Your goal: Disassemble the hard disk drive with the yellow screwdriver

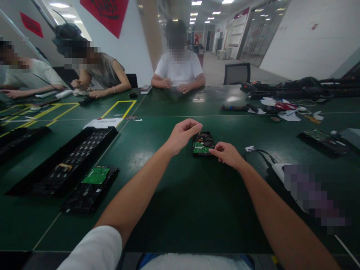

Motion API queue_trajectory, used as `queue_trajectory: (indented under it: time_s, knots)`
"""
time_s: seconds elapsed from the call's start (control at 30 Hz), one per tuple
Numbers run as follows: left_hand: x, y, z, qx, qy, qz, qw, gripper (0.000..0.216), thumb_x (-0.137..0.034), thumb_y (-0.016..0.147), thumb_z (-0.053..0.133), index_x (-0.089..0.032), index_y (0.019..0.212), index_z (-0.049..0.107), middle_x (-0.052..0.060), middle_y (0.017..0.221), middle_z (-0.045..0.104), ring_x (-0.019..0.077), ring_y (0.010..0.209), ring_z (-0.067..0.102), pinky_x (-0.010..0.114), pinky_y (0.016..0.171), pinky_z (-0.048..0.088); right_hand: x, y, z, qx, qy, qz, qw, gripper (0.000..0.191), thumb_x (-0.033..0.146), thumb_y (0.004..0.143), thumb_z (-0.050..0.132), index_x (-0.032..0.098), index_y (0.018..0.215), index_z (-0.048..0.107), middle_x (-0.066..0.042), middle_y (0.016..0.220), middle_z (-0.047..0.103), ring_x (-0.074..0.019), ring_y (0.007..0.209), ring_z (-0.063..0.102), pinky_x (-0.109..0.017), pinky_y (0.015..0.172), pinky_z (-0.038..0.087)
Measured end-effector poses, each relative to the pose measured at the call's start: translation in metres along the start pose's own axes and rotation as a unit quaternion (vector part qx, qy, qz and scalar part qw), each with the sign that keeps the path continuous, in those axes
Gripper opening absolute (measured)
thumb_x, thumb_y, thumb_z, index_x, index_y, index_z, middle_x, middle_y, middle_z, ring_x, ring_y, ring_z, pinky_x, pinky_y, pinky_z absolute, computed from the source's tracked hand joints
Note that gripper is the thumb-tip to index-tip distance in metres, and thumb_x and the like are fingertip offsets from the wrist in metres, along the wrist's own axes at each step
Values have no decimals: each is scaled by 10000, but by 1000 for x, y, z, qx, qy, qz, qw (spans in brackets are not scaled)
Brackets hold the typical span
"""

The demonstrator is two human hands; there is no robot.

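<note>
A black hard drive [203, 137] with a green circuit board [200, 148] on its near half lies on the green table in front of me. My left hand [184, 135] is over the drive's far left corner, thumb and fingertips pinched together. Whatever sits between those fingertips, if anything, is too small to make out. At the near right edge of the drive, my right hand [227, 153] is closed, with thumb and forefinger gripping the edge beside the board. Its other fingers are curled under.
Left of my arm lies another hard drive [91, 189], beside a long black tray [63, 165] of small parts. A third drive [322, 141] is at right, near a cabled white device [281, 170]. Paper scraps [289, 112] and tools lie farther back. Several people sit across the table.
</note>
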State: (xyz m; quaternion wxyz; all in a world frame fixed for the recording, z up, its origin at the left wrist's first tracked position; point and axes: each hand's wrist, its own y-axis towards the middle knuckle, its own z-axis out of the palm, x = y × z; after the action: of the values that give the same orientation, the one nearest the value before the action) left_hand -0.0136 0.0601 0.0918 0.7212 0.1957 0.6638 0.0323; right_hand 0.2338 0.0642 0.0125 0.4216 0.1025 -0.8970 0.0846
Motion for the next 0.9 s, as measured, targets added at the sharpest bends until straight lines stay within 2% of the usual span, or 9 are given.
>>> queue_trajectory:
  time_s: [0.13, 0.33, 0.43, 0.63, 0.77, 0.9]
  knots:
    - [-2, -2, 3, 33, -20, -12, 999, 273, -424, 886, 707, -162, 955, 672, 38, 844, 700, 139, 789, 638, 298, 791, 481, 0, 0, 1, -3, 2, 2, 1000, 425, 622, 866, 697, 203, 898, 635, -6, 661, 670, -129, 518, 583, -242, 490, 433]
    - [-8, -5, 7, 45, -26, -9, 999, 209, -356, 933, 629, -151, 940, 667, 65, 865, 727, 158, 822, 675, 317, 809, 501, 0, 1, 2, -6, 9, 1, 1000, 402, 602, 862, 707, 211, 867, 617, 8, 622, 649, -128, 498, 577, -234, 472, 427]
    - [-8, -4, 7, 33, 3, 3, 999, 219, -370, 926, 647, -151, 928, 669, 61, 890, 718, 145, 818, 648, 296, 777, 483, 1, 0, 2, -5, 6, 1, 1000, 396, 595, 867, 706, 209, 872, 620, 6, 621, 653, -126, 498, 578, -231, 474, 427]
    - [-5, -1, 2, -35, 48, 9, 998, 264, -413, 847, 751, -166, 899, 671, 30, 846, 676, 127, 765, 585, 275, 724, 463, 3, -1, -1, 1, -2, -6, 1000, 405, 605, 875, 695, 205, 882, 630, 1, 634, 664, -132, 512, 591, -238, 485, 438]
    - [-8, -1, -1, -29, 29, 8, 999, 249, -369, 834, 762, -163, 922, 654, 52, 871, 710, 144, 805, 639, 299, 785, 494, 2, 0, -1, 4, -4, -3, 1000, 404, 607, 878, 691, 207, 892, 635, -3, 661, 679, -133, 518, 597, -238, 480, 444]
    - [-13, -2, 2, -22, 13, 0, 1000, 165, -326, 891, 656, -160, 884, 658, 71, 905, 740, 158, 834, 673, 322, 828, 519, 3, -1, 0, -2, -10, -3, 1000, 401, 604, 873, 695, 208, 883, 631, -2, 648, 672, -135, 518, 597, -238, 478, 440]
